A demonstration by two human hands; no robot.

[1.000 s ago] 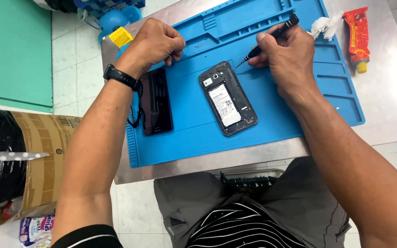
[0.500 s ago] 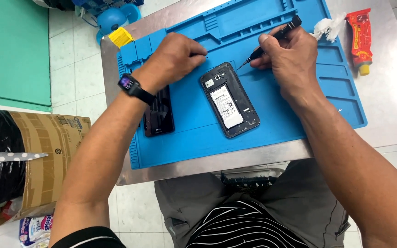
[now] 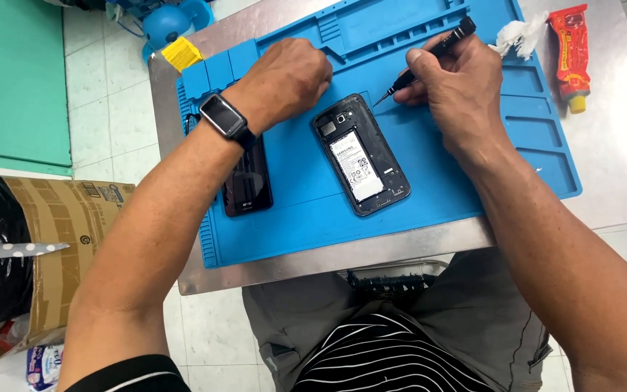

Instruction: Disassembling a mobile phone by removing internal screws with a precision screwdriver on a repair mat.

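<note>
- Two phone parts lie on the blue mat (image 3: 466, 181): an opened phone (image 3: 361, 154) near the middle and a glossy black back cover (image 3: 247, 181) to its left, partly under the left forearm.
- The opened phone shows a black frame, a white-labelled battery filling most of it, and a camera lens at its far end.
- Its long axis runs away from the person, slightly tilted, with the camera end farther off and leaning left.
- The right hand (image 3: 459, 83) pinches a black screwdriver (image 3: 429, 54) between thumb and fingers; its tip points down-left, just beside the phone's far right corner.
- The left hand (image 3: 288, 80) rests knuckles-up on the mat beyond the phone, fingers curled under; whether they pinch anything cannot be told.
- A red tube (image 3: 571, 54) with a yellow cap lies on the metal table (image 3: 618, 167), right of the mat; a brown cardboard box (image 3: 67, 239) stands on the floor at left.
</note>
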